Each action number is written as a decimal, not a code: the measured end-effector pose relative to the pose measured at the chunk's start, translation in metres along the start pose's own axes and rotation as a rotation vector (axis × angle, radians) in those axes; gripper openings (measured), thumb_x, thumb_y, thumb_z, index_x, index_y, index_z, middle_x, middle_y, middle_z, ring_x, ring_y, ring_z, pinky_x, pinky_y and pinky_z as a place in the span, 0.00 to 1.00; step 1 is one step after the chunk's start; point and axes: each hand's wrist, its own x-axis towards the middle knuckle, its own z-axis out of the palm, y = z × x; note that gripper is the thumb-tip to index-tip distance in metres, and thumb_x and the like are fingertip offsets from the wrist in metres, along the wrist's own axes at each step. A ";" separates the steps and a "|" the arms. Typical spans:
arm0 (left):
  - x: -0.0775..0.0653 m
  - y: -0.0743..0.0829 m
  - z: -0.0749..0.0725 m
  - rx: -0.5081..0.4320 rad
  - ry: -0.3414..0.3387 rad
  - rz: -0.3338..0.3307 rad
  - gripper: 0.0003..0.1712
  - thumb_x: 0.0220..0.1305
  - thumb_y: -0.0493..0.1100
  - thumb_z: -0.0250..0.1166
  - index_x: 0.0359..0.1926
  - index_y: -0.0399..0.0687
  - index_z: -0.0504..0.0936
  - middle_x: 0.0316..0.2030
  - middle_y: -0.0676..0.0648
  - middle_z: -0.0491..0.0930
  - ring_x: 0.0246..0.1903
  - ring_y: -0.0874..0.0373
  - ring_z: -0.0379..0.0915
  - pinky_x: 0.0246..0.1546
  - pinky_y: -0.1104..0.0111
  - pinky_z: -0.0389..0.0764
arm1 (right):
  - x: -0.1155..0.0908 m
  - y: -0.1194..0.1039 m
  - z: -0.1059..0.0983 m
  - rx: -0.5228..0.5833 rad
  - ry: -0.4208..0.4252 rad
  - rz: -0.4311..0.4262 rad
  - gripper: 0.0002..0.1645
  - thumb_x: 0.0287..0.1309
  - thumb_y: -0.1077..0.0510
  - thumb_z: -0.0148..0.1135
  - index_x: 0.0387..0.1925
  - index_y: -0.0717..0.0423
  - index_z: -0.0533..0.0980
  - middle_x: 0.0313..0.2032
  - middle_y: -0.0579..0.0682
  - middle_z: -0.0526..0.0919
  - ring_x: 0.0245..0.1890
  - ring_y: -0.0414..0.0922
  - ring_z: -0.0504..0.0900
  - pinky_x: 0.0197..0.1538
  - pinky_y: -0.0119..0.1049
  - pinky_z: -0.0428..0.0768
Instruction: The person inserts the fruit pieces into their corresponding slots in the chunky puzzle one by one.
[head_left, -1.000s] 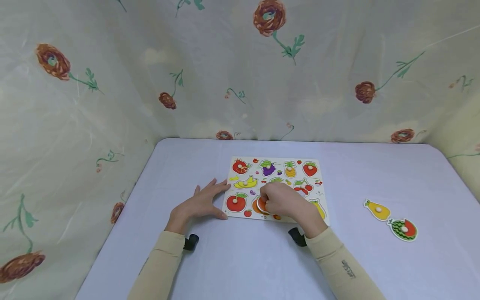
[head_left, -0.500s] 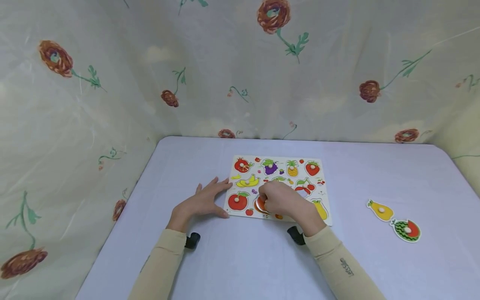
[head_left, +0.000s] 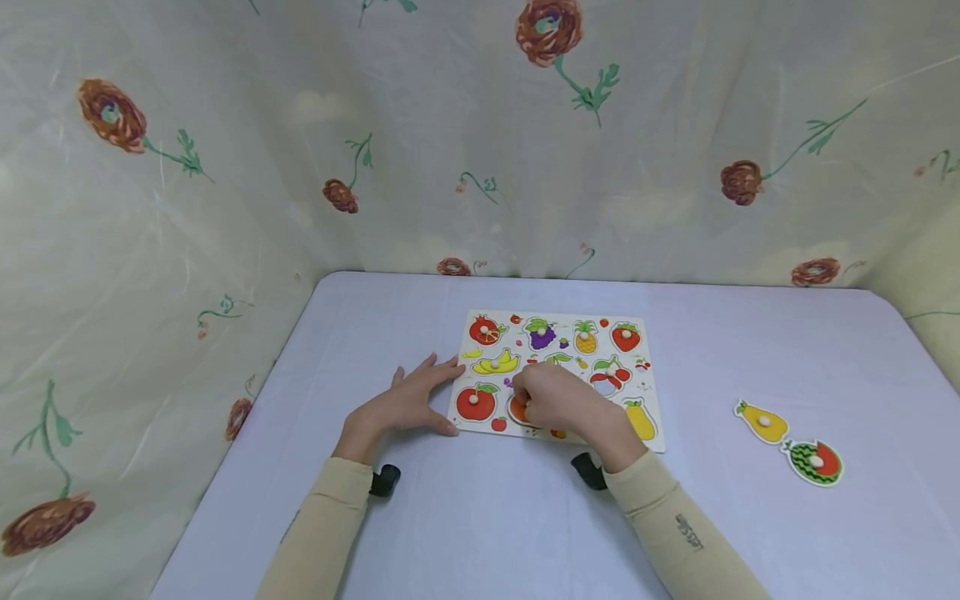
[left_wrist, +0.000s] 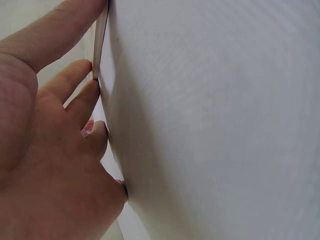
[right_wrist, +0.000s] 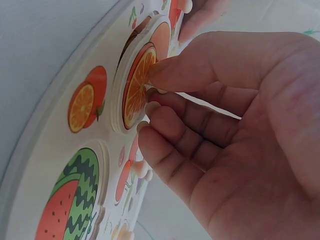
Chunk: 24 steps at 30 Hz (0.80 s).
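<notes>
A white fruit puzzle board lies on the table. My right hand pinches the orange puzzle piece by its middle between thumb and fingers; the knob is mostly hidden. In the right wrist view, this piece stands slightly proud of the board, over its orange-shaped recess. My left hand has its fingers spread, with fingertips and thumb touching the board's left edge. The apple piece and banana piece sit in the board near that hand. A watermelon picture shows in a recess beside the orange.
A pear piece and a watermelon piece lie loose on the table, to the right of the board. Behind the table hangs a flowered curtain. My right forearm covers the board's front edge.
My right hand has shifted slightly with the orange piece, and less of the piece's white rim shows. My left hand stays at the board's edge. The head view has shifted a little.
</notes>
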 end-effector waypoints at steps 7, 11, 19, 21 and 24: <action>0.002 -0.003 0.001 0.003 -0.007 -0.001 0.55 0.47 0.53 0.79 0.75 0.65 0.61 0.78 0.57 0.53 0.80 0.52 0.32 0.75 0.38 0.29 | 0.001 -0.001 0.002 0.011 -0.013 0.017 0.11 0.56 0.69 0.60 0.30 0.50 0.81 0.25 0.47 0.78 0.28 0.44 0.74 0.30 0.33 0.71; 0.002 -0.003 0.000 0.000 -0.005 0.003 0.55 0.47 0.53 0.79 0.75 0.65 0.62 0.78 0.57 0.54 0.80 0.52 0.33 0.76 0.38 0.28 | 0.001 -0.002 0.003 0.012 -0.017 0.044 0.10 0.58 0.67 0.61 0.31 0.49 0.81 0.28 0.46 0.79 0.30 0.45 0.75 0.33 0.33 0.73; 0.001 -0.001 -0.001 0.002 -0.004 -0.008 0.55 0.47 0.53 0.79 0.75 0.66 0.62 0.78 0.57 0.54 0.80 0.52 0.33 0.76 0.39 0.28 | 0.002 -0.001 0.004 0.017 -0.021 0.058 0.06 0.60 0.64 0.63 0.32 0.49 0.81 0.27 0.46 0.79 0.31 0.44 0.75 0.34 0.33 0.73; 0.001 -0.001 0.000 0.002 -0.005 -0.009 0.55 0.46 0.53 0.79 0.75 0.66 0.62 0.78 0.57 0.54 0.80 0.52 0.33 0.76 0.39 0.28 | 0.002 0.000 0.004 0.022 -0.021 0.060 0.07 0.60 0.64 0.62 0.32 0.49 0.81 0.27 0.46 0.78 0.31 0.45 0.75 0.34 0.33 0.73; 0.002 -0.002 0.001 0.005 -0.007 -0.013 0.55 0.47 0.53 0.79 0.75 0.66 0.61 0.78 0.57 0.54 0.80 0.53 0.32 0.76 0.40 0.28 | 0.002 0.000 0.005 0.024 -0.019 0.057 0.08 0.60 0.64 0.61 0.32 0.48 0.81 0.27 0.46 0.78 0.31 0.44 0.75 0.34 0.33 0.73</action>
